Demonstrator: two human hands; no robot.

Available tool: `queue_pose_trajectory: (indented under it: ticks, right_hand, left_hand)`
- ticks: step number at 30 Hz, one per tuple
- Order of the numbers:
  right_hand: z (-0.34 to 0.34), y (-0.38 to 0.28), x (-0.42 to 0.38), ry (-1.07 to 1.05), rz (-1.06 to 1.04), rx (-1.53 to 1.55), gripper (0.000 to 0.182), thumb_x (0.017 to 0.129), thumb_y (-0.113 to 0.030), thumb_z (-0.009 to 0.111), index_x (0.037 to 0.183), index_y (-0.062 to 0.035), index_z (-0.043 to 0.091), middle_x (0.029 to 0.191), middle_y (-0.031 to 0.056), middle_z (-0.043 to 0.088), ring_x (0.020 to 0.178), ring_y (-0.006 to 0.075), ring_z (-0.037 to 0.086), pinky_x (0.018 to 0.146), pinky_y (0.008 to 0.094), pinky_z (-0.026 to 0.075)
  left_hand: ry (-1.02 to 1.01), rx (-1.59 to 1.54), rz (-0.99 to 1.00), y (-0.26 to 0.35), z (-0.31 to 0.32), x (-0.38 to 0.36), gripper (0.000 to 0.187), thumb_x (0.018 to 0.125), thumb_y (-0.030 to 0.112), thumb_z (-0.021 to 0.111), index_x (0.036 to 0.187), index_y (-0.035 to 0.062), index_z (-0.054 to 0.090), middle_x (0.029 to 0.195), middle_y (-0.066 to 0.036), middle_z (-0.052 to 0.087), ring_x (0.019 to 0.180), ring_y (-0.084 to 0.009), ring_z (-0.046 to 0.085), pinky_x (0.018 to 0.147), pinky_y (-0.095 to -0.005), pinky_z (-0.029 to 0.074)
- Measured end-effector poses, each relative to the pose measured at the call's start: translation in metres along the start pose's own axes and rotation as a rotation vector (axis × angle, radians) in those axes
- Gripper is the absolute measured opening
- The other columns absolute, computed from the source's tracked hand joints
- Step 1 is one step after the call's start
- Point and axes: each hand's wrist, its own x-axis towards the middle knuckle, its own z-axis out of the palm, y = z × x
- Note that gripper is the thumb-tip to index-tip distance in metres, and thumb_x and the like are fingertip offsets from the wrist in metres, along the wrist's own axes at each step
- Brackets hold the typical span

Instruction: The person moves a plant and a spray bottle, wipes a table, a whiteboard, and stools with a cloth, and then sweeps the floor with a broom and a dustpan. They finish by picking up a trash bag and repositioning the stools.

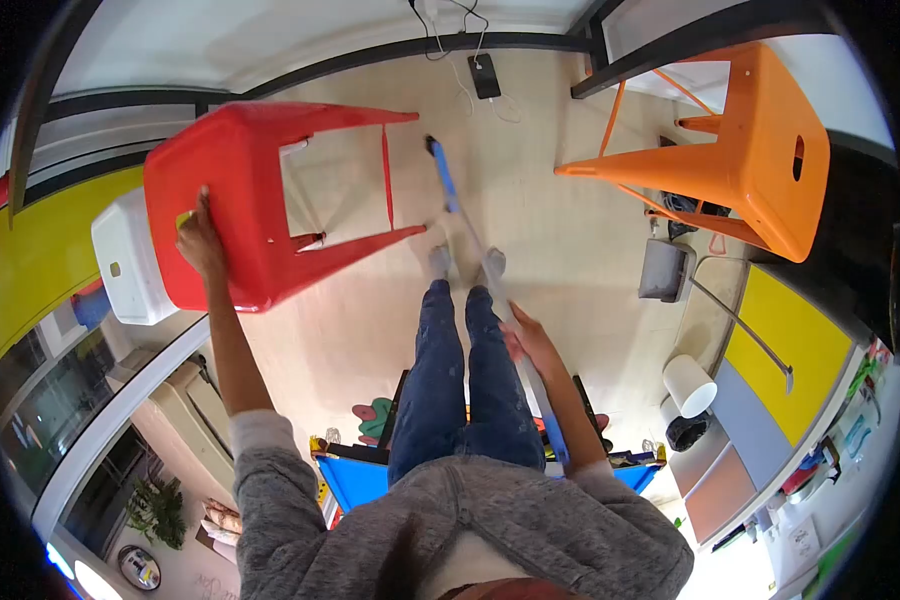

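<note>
Pole (490, 280), long, thin and straight, pale in its middle and blue toward both ends with a dark far tip, slants ahead of the body: its long axis runs from beside the right forearm, past the feet, forward and a little left. Of the 2 hands, the right hand (525, 335) is the nearer, being on the pole itself; its fingers seem curled around the shaft, though blur hides how tightly. The far tip is out over the pale, smooth floor (530, 180), near the legs of a glossy red, square-seated stool (245, 200) and well apart from a glossy orange stool (750, 140) on the right. Whether that tip touches the floor I cannot tell.

The red stool stands to the left, and the left hand (198, 240) lies against its seat, the index finger extended. A small yellow patch shows by the thumb; I cannot tell whether it is a held thing or an opening in the seat, nor whether the other fingers pinch anything. A white stool (135, 260) shows just beyond the red 1.

The left arm reaches far out to the side and forward; the right arm angles forward and inward, closer to the legs.
</note>
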Motion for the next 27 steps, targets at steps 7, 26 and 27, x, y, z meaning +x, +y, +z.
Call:
queue_pose_trajectory:
  ticks: [7,26,27]
  right_hand:
    - [-0.104,0.029,0.077,-0.004,-0.011,0.301,0.062,0.079,-0.019,0.051,0.131,-0.0123,0.017,0.048,-0.0019,0.033,0.036,0.0092,0.031,0.034,0.0234,0.032]
    - [-0.05,0.06,-0.033,0.121,0.164,0.307,0.066,0.075,-0.005,0.047,0.133,-0.0198,0.017,0.058,0.0007,0.046,0.043,0.0084,0.043,0.037,0.0223,0.038]
    - [-0.076,0.056,-0.008,0.082,0.141,0.204,0.059,0.077,-0.009,0.047,0.129,-0.019,0.023,0.057,0.0022,0.047,0.046,0.0104,0.047,0.039,0.0239,0.039]
  left_hand:
    - [-0.123,0.242,-0.124,-0.016,0.01,0.053,0.066,0.075,0.058,0.044,0.05,-0.0024,0.052,0.048,-0.017,0.05,0.044,-0.0265,0.05,0.043,-0.0408,0.036]
    - [-1.013,-0.632,0.334,0.21,0.305,-0.165,0.039,0.07,0.018,0.065,0.1,0.0018,0.046,0.087,-0.009,0.054,0.076,-0.0186,0.053,0.069,-0.0296,0.043]
    - [-1.056,-0.62,0.275,0.215,0.342,-0.168,0.04,0.07,0.02,0.065,0.1,0.0013,0.046,0.087,-0.009,0.054,0.074,-0.0185,0.054,0.068,-0.0293,0.043]
